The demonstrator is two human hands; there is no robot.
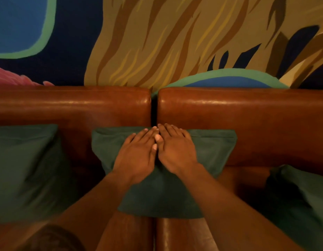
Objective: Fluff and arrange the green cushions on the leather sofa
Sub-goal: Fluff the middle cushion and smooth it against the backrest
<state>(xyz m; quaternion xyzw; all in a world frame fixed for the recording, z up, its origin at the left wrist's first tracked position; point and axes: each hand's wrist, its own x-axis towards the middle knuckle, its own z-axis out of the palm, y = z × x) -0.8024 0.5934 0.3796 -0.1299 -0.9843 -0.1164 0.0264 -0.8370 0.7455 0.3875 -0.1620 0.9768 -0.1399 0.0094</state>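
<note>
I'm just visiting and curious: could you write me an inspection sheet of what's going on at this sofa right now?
Surface: brown leather sofa, two back sections meeting at a seam in the middle.
Job's things: three green cushions; middle cushion leans against the back at the seam, left cushion and right cushion sit to either side, both partly out of frame.
Clutter: nothing seen.
Hands: left hand and right hand press flat, side by side, on the middle cushion, fingers straight.
Cables: nothing seen.
Surroundings: painted mural wall behind the sofa, in blue, green, tan and pink.
</note>
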